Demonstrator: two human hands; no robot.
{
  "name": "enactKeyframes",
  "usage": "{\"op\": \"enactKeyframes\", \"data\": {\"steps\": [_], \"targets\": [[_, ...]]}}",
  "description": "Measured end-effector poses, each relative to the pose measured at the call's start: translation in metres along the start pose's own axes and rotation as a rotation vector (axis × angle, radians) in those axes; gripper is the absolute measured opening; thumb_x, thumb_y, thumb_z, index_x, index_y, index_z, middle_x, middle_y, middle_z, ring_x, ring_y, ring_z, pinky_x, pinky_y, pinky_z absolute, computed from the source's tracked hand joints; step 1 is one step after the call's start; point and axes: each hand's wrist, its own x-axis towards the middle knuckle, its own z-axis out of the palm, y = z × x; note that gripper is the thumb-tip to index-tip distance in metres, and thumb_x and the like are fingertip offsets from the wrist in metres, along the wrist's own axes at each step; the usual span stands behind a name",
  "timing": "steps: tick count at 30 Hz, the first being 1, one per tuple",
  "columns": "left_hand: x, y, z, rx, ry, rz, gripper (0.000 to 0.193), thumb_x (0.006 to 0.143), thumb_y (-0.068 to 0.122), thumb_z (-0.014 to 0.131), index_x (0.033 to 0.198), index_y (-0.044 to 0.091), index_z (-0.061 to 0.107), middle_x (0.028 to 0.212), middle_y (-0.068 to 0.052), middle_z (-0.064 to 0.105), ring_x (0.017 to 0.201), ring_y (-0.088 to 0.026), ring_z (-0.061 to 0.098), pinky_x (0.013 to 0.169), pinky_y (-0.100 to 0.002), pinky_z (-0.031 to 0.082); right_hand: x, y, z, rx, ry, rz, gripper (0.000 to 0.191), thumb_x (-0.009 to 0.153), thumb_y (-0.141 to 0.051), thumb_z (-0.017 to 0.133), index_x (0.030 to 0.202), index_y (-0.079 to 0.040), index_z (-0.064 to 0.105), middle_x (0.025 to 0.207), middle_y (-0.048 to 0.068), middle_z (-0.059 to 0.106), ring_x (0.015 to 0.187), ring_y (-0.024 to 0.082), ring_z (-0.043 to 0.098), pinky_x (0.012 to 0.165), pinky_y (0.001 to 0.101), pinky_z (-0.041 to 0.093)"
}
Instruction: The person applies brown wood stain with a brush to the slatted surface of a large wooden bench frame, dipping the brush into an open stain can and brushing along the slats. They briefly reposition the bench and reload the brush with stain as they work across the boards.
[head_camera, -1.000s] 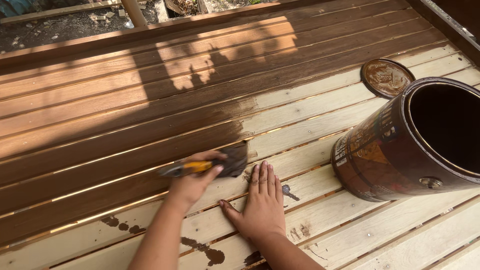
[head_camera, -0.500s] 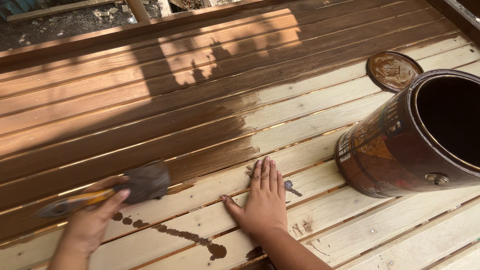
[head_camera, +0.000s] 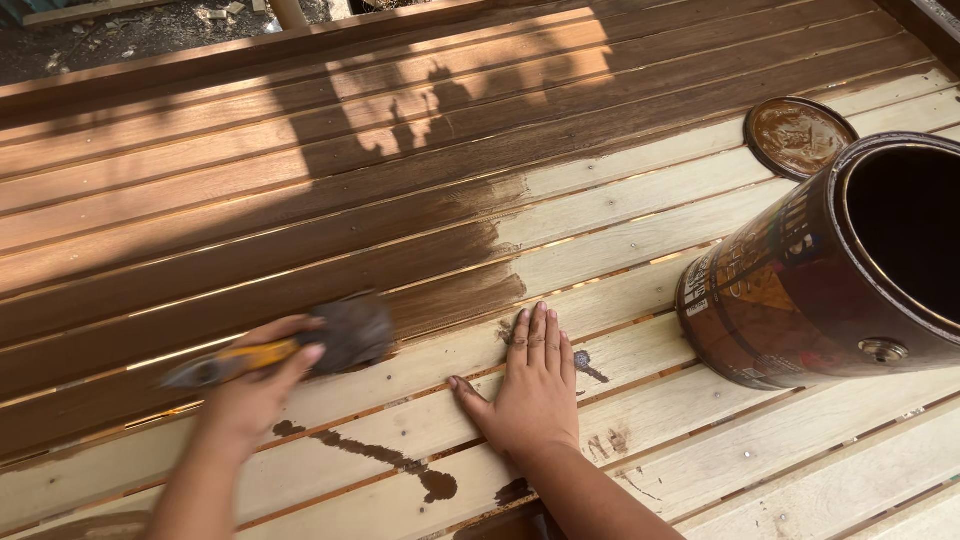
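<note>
Head view. Left hand (head_camera: 255, 385), fingers gripping a yellow-handled brush (head_camera: 300, 345), blurred, on the deck boards (head_camera: 620, 215) left of the stain can (head_camera: 830, 270); strokes best follow the grain. Right hand (head_camera: 530, 385) rests flat, fingers open, nearer the can.

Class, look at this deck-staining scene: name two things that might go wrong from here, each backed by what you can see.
1. The right hand lies flat on a bare board beside wet stain; it may smudge or get stained.
2. The open can sits tilted near the hand; a knock might spill it over unstained boards.
The brush in the left hand is already leaving drips.
</note>
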Motion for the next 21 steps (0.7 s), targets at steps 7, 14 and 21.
{"op": "enactKeyframes", "data": {"steps": [7, 14, 21], "targets": [[-0.017, -0.111, -0.215, 0.517, 0.36, 0.309, 0.019, 0.104, 0.018, 0.071, 0.123, 0.015, 0.069, 0.108, -0.009, 0.069, 0.1, -0.017, 0.063, 0.093, -0.035, 0.051, -0.001, -0.002, -0.001, 0.005, 0.0, 0.008, 0.119, 0.085, -0.08, 0.042, 0.159, 0.006, 0.004, 0.169, 0.025, 0.001, 0.153, 0.033, -0.004, 0.121, 0.0437, -0.001], [-0.016, -0.003, -0.039, 1.102, 0.493, -0.138, 0.066, 0.071, 0.006, 0.079, 0.135, 0.019, 0.068, 0.11, -0.015, 0.075, 0.101, -0.033, 0.072, 0.09, -0.044, 0.058, 0.004, 0.0, 0.005, -0.003, -0.012, 0.012, 0.119, 0.085, -0.08, 0.042, 0.159, 0.005, 0.002, 0.169, 0.025, 0.001, 0.156, 0.033, -0.005, 0.12, 0.0439, -0.001], [-0.024, 0.138, 0.222, 0.553, 0.008, 0.381, 0.029, 0.083, 0.013, 0.076, 0.111, 0.012, 0.07, 0.095, -0.019, 0.072, 0.087, -0.036, 0.072, 0.075, -0.048, 0.059, 0.012, 0.011, 0.027, -0.054, -0.024, -0.053, 0.101, 0.087, -0.075, 0.043, 0.157, -0.011, 0.008, 0.171, 0.015, 0.005, 0.154, 0.034, -0.006, 0.121, 0.0468, -0.002]]}}
